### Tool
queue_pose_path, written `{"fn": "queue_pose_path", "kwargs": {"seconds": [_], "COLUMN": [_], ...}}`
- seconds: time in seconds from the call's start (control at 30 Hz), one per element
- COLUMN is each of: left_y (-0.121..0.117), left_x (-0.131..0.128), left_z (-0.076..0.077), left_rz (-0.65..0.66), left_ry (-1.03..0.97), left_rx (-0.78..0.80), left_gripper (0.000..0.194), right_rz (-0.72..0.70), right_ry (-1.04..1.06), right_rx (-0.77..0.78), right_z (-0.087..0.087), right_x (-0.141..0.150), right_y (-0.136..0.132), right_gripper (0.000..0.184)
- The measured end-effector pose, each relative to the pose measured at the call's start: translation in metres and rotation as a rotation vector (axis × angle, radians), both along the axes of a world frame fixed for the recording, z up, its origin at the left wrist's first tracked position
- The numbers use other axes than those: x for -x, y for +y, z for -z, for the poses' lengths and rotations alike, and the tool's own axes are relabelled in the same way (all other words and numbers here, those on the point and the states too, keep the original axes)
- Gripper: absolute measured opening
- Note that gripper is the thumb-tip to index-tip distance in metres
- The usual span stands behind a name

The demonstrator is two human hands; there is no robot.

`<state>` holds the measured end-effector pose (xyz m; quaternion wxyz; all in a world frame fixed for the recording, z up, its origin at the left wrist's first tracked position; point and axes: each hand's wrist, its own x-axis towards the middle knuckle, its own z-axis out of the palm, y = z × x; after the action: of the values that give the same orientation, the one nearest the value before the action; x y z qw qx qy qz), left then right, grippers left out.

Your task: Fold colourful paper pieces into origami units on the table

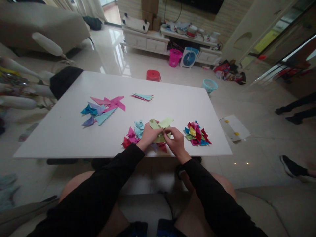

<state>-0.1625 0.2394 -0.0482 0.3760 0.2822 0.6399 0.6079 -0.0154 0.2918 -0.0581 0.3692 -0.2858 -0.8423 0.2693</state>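
Note:
Between my two hands, above the near edge of the white table [158,108], is a pale green piece of folded paper [166,122]. My left hand [149,134] grips it from the left, thumb on its front. The fingertips of my right hand [175,142] pinch it close to its middle. Pink, red and light blue folded papers [130,135] lie just left of and partly under my hands. To the right sits a pile of multicoloured folded papers [197,133].
Pink, blue and purple folded papers [115,103] lie at the table's left. A thin stack of paper strips [142,96] is near the far side. Beyond stand a red stool [153,75] and a light blue basket [210,85]. Another person's legs [300,107] show at right.

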Motion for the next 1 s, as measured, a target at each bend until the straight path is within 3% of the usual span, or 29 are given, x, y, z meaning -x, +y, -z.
{"fn": "queue_pose_path", "kwargs": {"seconds": [0.37,0.57,0.73,1.0], "left_y": [-0.003,-0.003,-0.005,-0.005], "left_x": [-0.001,0.006,0.010,0.014], "left_z": [-0.003,-0.005,-0.011,-0.010], "left_rz": [0.105,0.111,0.189,0.284], "left_ry": [-0.302,-0.073,0.095,0.144], "left_rx": [-0.042,-0.003,-0.036,-0.038], "left_gripper": [0.054,0.043,0.033,0.032], "right_rz": [0.047,0.065,0.025,-0.043], "right_ry": [0.004,0.110,0.076,0.047], "right_rx": [-0.055,0.116,0.094,0.058], "right_z": [-0.006,-0.013,-0.017,-0.015], "right_x": [-0.003,-0.003,-0.002,-0.004], "right_y": [-0.002,0.002,0.010,0.011], "right_gripper": [0.011,0.011,0.019,0.005]}}
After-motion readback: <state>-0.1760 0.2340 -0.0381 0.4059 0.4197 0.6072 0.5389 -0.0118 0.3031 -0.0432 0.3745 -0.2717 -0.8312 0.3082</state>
